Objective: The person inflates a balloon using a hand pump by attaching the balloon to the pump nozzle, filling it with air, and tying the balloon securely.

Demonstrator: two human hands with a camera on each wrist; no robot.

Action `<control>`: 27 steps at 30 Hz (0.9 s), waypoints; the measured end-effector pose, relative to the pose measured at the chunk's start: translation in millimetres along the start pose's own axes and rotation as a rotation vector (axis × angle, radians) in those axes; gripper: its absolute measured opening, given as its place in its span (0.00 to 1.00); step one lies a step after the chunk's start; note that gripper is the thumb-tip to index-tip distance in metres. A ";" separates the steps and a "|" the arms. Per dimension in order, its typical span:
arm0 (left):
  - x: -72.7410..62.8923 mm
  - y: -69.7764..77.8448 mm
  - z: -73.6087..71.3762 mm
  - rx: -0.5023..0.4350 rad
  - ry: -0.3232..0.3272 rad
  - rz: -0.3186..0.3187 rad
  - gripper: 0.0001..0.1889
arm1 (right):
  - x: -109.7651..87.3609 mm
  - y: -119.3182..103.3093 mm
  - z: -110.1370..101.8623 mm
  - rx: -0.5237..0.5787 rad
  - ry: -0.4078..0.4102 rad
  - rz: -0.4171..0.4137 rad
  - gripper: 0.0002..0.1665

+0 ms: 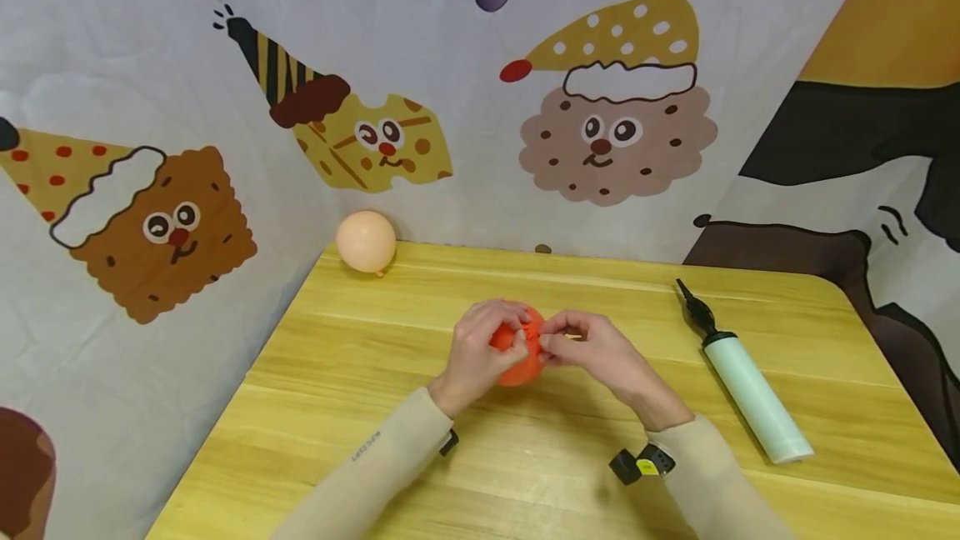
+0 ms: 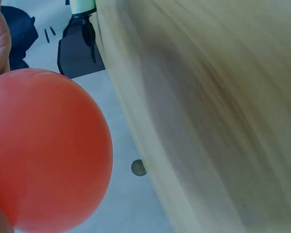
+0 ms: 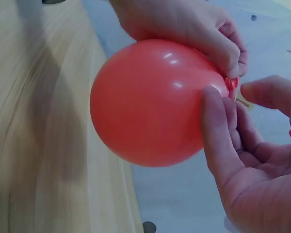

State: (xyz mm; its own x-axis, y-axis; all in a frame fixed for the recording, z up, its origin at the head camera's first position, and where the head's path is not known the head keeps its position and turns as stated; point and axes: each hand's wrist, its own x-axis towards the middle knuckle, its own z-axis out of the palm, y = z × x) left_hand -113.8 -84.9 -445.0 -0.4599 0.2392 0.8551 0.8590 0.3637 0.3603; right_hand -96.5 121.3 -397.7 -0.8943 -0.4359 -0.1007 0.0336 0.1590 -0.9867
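Note:
An inflated red balloon is held above the table between both hands. My left hand grips it by the gathered neck, its fingers curled at the top. In the right wrist view the crumpled neck shows beside the left fingertips. My right hand is at the balloon's right side, its thumb against the red skin and other fingers curled. A thin yellowish rubber band shows at these fingers, close to the neck; part of it is hidden. The balloon's round side fills the left wrist view's left.
On the wooden table, a peach balloon sits at the far left corner. A pale green hand pump with a black nozzle lies at the right. A cartoon-printed cloth hangs behind the table.

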 end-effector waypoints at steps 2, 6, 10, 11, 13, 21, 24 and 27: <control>-1.7 -1.3 -0.1 -0.004 0.016 -0.042 0.09 | -1.2 1.6 -2.5 -0.048 0.030 -0.020 0.15; -4.7 -2.8 0.9 -0.072 0.025 -0.184 0.11 | -7.2 8.1 -6.9 -0.225 0.155 -0.069 0.19; -6.3 -3.7 2.3 -0.154 0.040 -0.366 0.10 | -14.1 22.8 -12.3 -0.308 0.188 -0.123 0.30; -7.0 -4.1 2.6 -0.173 0.046 -0.410 0.10 | -15.4 26.9 -13.2 -0.309 0.175 -0.133 0.34; -8.3 -4.1 2.6 -0.210 0.060 -0.497 0.08 | -17.8 34.3 -14.3 -0.304 0.135 -0.136 0.44; -15.1 -3.7 2.7 -0.418 0.101 -0.806 0.01 | -22.4 49.3 -8.3 -0.227 0.068 0.002 0.66; -20.8 -5.1 3.3 -0.547 0.080 -0.867 0.10 | -19.8 51.2 -3.8 -0.185 0.094 0.048 0.64; -29.8 -5.8 3.8 -0.688 0.030 -0.937 0.22 | -15.2 53.0 1.0 -0.162 0.143 0.081 0.63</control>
State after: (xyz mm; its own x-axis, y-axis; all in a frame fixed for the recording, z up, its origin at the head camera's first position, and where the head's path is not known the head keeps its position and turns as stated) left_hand -106.0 -90.7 -474.0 -0.9823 0.1105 0.1513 0.1297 -0.1814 0.9748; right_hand -80.7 135.4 -448.6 -0.9462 -0.2878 -0.1480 0.0460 0.3331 -0.9418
